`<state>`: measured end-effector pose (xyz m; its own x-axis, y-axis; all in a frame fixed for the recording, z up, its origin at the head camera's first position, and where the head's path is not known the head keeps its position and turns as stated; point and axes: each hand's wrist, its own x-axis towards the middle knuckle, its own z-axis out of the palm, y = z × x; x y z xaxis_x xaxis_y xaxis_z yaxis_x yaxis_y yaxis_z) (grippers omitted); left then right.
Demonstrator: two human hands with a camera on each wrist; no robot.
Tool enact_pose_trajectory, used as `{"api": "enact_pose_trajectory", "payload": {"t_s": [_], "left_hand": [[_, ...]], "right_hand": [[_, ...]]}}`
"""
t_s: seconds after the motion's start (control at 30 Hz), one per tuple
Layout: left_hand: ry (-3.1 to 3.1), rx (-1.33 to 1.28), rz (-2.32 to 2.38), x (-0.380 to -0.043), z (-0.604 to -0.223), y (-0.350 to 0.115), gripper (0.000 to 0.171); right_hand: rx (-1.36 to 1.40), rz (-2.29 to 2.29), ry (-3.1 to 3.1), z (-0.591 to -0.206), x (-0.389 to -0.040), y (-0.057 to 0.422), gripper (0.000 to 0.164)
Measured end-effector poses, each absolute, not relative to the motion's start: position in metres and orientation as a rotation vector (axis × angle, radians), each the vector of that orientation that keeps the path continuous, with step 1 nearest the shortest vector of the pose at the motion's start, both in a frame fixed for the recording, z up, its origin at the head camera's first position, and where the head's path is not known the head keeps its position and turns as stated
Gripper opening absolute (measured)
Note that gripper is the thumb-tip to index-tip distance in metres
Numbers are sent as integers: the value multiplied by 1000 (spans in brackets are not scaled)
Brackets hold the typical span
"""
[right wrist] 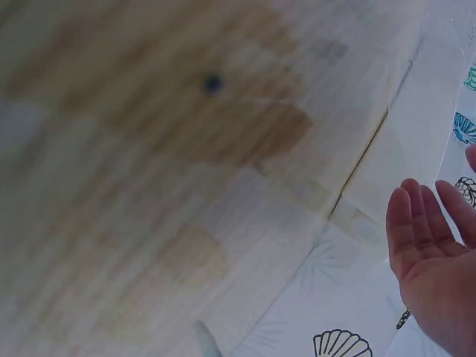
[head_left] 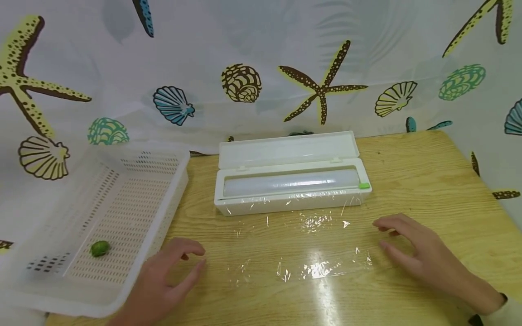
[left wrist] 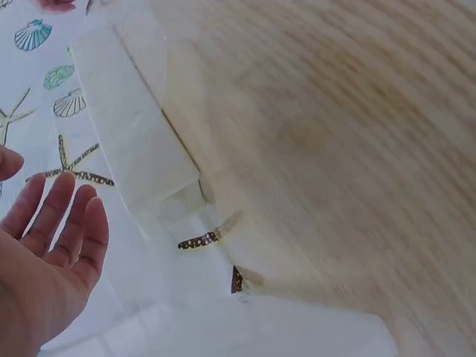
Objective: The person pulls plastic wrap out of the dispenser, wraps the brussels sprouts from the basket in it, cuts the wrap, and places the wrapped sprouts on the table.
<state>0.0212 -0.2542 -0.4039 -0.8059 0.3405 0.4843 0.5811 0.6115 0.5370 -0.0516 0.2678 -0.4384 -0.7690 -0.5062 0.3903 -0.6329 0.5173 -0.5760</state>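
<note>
A wood-grained worktop [head_left: 416, 181] spreads beneath and beyond both hands, its varnish catching a bright streak of light between them. Behind it, a pale cloth [head_left: 261, 40] printed with starfish and shells hangs across the whole background and runs down past the worktop's edge on the right hand's side.

Ahead of the hands, about midway between them, sits a white box [head_left: 261, 208] with its lid [head_left: 289, 151] tipped back toward the cloth. A roll [head_left: 291, 182] lies inside, and a green slider [head_left: 364, 185] sits at the end nearer the right hand. Clear film [head_left: 293, 244] stretches from the box's front toward the person, filling much of the space between the hands. Beyond the left hand, on its outer side, stands a white basket [head_left: 130, 217] with a small green fruit [head_left: 99, 248] on its slatted bottom.

The left hand [head_left: 167, 276] holds nothing, thumb and bent fingers parted, pointing inward beside the film. The right hand [head_left: 416, 253] mirrors it, also holding nothing, its fingertips near the film's other edge; whether they touch it cannot be told. A pale sleeve [head_left: 505, 314] covers the right forearm.
</note>
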Motion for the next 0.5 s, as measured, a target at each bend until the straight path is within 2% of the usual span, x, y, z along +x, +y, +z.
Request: {"api": "enact_pose_trajectory", "payload": {"t_s": [0.1,0.13,0.3,0.5], "left_hand": [[-2469,-651,-1104,22,-396,-257,45],[-2458,-627,-1129,23,-394,-258,47],[-2416,-562,-1212,25,-387,-259,49],[-2341,-468,-1342,19,-380,-269,43]], "right_hand": [[921,1162,-2573,-437,-55,266,49],[903,1185,-2568,-436,-56,266,50],[822,1248,-2541,-433,-63,264,51],[713,1294,-2546,-431,-71,262,46]]}}
